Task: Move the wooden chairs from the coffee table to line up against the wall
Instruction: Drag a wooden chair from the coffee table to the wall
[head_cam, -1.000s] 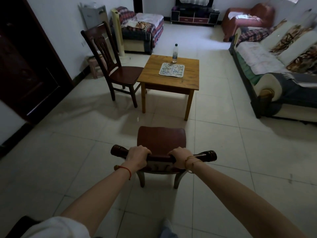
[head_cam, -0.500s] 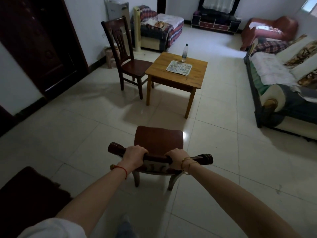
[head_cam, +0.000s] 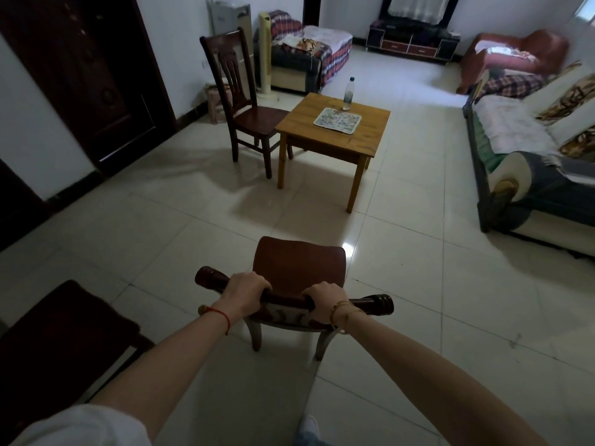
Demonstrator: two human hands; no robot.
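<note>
Directly below me stands a dark wooden chair [head_cam: 297, 263], its seat pointing away toward the coffee table [head_cam: 367, 136]. My left hand [head_cam: 244, 292] and my right hand [head_cam: 326, 300] both grip its top rail. A second wooden chair [head_cam: 254, 119] stands at the left side of the light wooden coffee table, facing it. The table carries a patterned mat [head_cam: 338, 120] and a plastic bottle [head_cam: 348, 93]. At the lower left a dark seat surface [head_cam: 61, 336] of another piece of furniture shows; I cannot tell what it is.
A long sofa [head_cam: 528, 149] runs along the right. A dark door [head_cam: 83, 75] and white wall [head_cam: 38, 123] stand on the left. An armchair [head_cam: 306, 56], a tower fan [head_cam: 265, 53] and a TV cabinet [head_cam: 412, 46] line the far end. Open tiled floor surrounds me.
I have backed away from the coffee table with the chair in both hands. The table and second chair now look farther off, and a dark seat surface has come into view at lower left.
</note>
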